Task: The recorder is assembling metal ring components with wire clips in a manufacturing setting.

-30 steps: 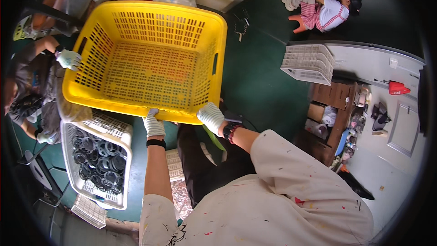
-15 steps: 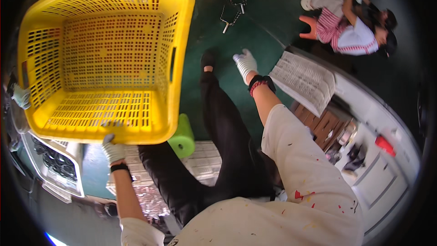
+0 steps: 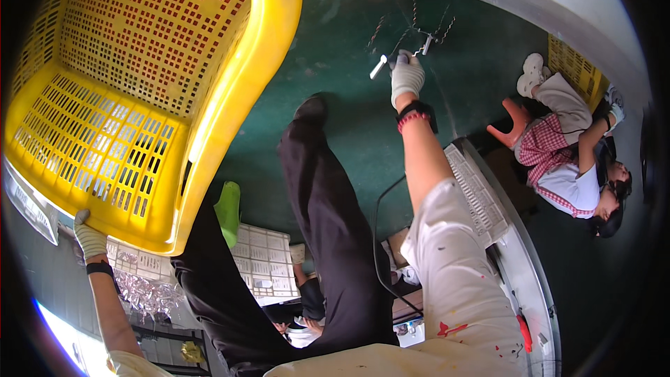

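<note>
My left hand (image 3: 91, 239), in a striped white glove with grey fingertips, is closed on the lower rim of a large yellow plastic basket (image 3: 230, 119). The basket is tilted, and its slotted inside faces me. Over the green floor, my gloved right hand (image 3: 407, 77) reaches far forward, fingers curled at a pair of wire hooks (image 3: 427, 45) with pale tube handles and twisted wire ends. One handle lies on each side of the fingers. Whether the hooks are off the floor, I cannot tell.
Light slotted crates (image 3: 262, 262) and a green roll (image 3: 227, 213) lie by my legs. At right, a person (image 3: 569, 146) bends beside an orange stool (image 3: 511, 122) and another yellow basket (image 3: 579, 63). A pale panel edge (image 3: 520, 286) runs along my right arm.
My right hand has moved forward to the wire hooks and its fingers have closed there. The yellow basket appears lower and closer on the left, still in my left hand. The view has swung round.
</note>
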Tool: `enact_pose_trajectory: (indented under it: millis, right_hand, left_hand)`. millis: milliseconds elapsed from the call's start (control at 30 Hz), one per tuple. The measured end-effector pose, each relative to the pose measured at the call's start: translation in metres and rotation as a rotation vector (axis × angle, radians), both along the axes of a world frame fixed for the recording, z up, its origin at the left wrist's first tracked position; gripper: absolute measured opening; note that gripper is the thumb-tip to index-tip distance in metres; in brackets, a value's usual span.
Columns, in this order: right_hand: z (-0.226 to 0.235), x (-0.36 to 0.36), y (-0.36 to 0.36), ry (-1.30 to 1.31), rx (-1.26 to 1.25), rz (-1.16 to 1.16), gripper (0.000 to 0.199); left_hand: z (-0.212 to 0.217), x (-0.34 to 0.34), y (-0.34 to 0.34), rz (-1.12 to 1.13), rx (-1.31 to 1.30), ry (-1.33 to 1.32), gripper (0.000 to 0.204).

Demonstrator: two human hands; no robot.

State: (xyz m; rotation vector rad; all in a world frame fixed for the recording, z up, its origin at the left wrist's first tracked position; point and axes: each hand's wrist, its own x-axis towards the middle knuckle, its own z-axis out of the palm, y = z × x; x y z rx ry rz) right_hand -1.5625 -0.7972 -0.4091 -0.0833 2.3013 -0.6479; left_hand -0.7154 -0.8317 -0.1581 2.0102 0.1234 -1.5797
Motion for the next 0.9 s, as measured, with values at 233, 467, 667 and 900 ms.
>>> enact_pose_trajectory:
  millis: [233,467,667,900]
  right_hand:
    - [0.044,-0.090,-0.044,0.007,-0.150,0.250,0.042]
    - [0.009,-0.121,-0.073,-0.075,0.349,0.347,0.027]
    - [0.080,0.010,0.054,-0.238,0.263,0.309,0.035]
    - [0.229,0.161,0.057,-0.351,0.028,0.433,0.038]
  left_hand:
    - [0.014,-0.008,-0.002,0.026,0.000,0.032,0.061]
    - [0.002,-0.014,0.004,0.041,-0.054,-0.032,0.061]
    - [0.002,-0.034,-0.002,0.031,-0.119,-0.034,0.048]
    - [0.012,-0.052,-0.008,0.188,-0.090,-0.199,0.027]
